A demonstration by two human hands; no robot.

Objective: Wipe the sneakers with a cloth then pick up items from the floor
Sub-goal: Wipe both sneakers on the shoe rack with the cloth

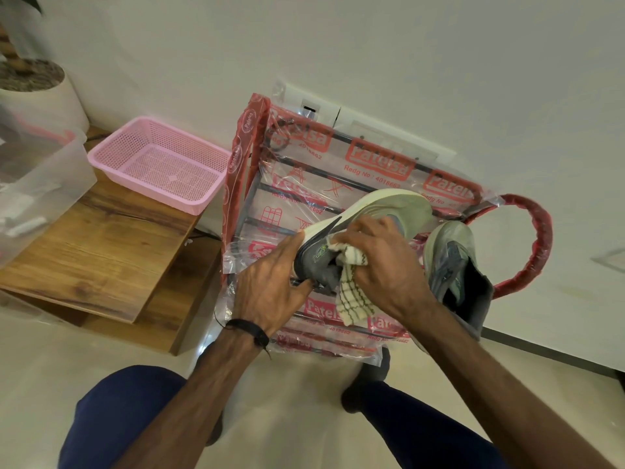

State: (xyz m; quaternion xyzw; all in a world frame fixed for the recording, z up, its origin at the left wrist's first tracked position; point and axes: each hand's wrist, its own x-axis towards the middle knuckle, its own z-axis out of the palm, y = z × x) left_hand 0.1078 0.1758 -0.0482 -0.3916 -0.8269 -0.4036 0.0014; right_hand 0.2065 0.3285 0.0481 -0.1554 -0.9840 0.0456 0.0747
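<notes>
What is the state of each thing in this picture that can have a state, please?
Left hand: grips the sneaker.
Right hand: holds the cloth against the sneaker.
Sneaker: lifted, turned on its side, sole showing.
Cloth: bunched, lower end hanging loose.
Second sneaker: resting on the rack, untouched.
Rack: wrapped in printed plastic.
Pink basket: upright on the wooden table, nothing in it.
Clear box: open, contents unclear.

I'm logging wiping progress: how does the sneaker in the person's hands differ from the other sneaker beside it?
The held sneaker is gripped by the left hand and tipped on its side, pale sole showing; the second sneaker rests untouched on the plastic-wrapped rack, its opening facing the camera. The right hand presses a checked cloth against the held sneaker; no cloth touches the second sneaker. Both are grey with pale green soles.
</notes>
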